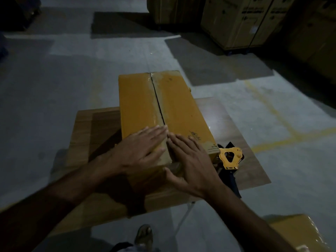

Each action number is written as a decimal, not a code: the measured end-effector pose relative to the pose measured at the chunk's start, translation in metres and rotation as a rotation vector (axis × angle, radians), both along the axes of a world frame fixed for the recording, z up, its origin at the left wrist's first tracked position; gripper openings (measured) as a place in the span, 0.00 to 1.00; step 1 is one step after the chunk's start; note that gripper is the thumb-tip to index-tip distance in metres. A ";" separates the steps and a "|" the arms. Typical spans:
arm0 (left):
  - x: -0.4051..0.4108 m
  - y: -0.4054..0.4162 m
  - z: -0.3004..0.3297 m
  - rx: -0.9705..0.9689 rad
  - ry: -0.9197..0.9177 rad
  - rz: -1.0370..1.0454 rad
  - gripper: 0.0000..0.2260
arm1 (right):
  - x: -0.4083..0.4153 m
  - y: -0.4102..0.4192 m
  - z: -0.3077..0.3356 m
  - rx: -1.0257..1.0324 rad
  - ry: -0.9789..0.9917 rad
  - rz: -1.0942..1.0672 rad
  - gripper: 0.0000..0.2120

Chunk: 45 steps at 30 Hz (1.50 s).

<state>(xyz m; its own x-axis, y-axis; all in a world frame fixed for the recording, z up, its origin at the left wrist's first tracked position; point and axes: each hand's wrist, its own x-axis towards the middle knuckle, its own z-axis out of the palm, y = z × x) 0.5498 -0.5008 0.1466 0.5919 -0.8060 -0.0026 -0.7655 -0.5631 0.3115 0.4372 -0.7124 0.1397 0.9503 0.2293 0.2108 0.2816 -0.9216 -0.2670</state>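
Two flat hands are pressing down the closed flaps of a cardboard box.

From the head camera, the yellow-brown cardboard box is lying lengthwise on a small wooden tabletop, its far end jutting out past the tabletop's far edge. The left hand and the right hand are resting on the near end of its top, one on each side of the seam. Each grip is spread flat with straight fingers, holding nothing, and the right thumb is hanging over the near edge. A yellow tape dispenser is lying on the tabletop just beside the box's near right corner. A second box is showing at the lower right, and large cartons are standing on the grey floor at the back.
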 end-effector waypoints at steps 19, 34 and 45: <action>0.106 0.003 -0.003 0.087 -0.104 0.011 0.39 | 0.043 0.105 0.024 -0.129 0.359 -0.379 0.62; 0.061 -0.033 0.004 0.057 0.010 0.001 0.33 | 0.102 -0.048 0.060 -0.229 0.479 0.323 0.74; 0.113 -0.005 0.006 0.177 -0.009 0.246 0.39 | 0.116 0.006 0.021 -0.128 0.282 -0.036 0.66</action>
